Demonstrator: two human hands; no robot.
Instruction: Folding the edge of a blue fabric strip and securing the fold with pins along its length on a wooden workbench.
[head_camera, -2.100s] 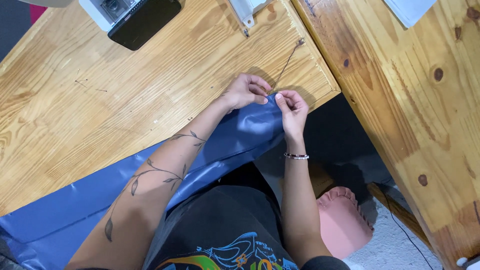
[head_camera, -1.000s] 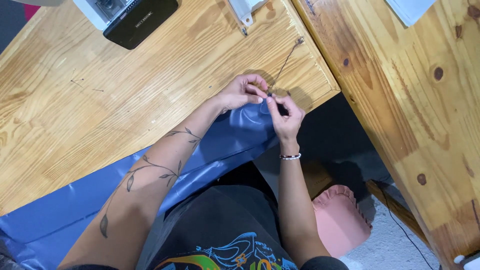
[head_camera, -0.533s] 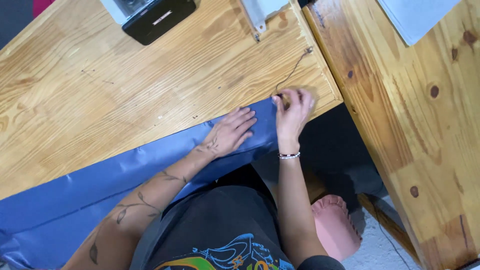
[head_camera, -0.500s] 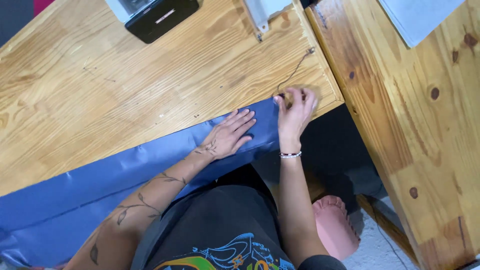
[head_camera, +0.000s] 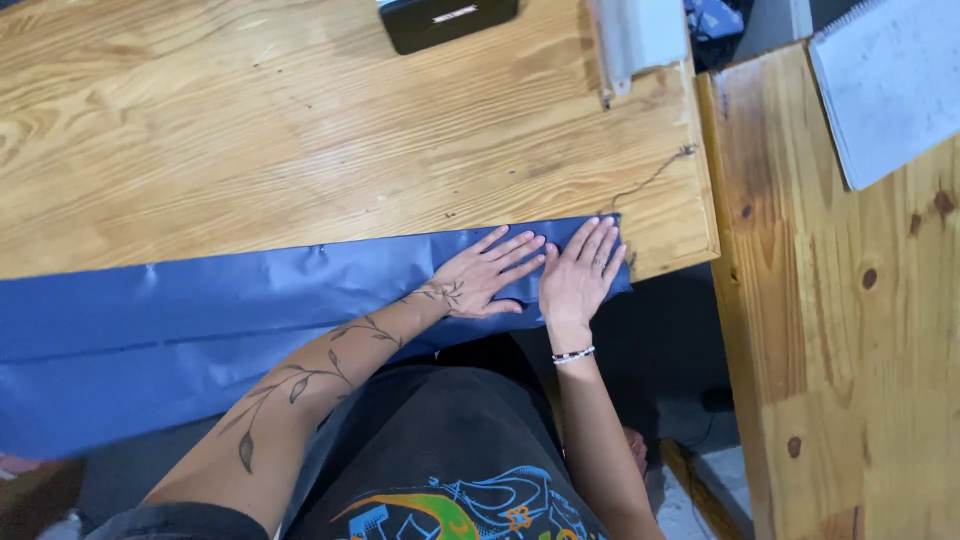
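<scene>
A long sheet of blue paper (head_camera: 200, 310) lies along the near edge of a wooden table (head_camera: 300, 140) and hangs over it. My left hand (head_camera: 487, 275) lies flat on the sheet near its right end, fingers spread. My right hand (head_camera: 580, 272) lies flat beside it, at the sheet's right corner. Neither hand holds anything. A thin thread (head_camera: 650, 180) runs from the sheet's corner up toward the table's right edge.
A black box (head_camera: 450, 20) and a pale grey device (head_camera: 640, 35) stand at the table's far edge. A second wooden table (head_camera: 850, 330) stands to the right, with a spiral notebook (head_camera: 895, 85) on it. A dark gap separates the two tables.
Both hands, earlier pinched together at the sheet's corner by the thread, have let go and now lie flat and open on the blue sheet. The view has shifted.
</scene>
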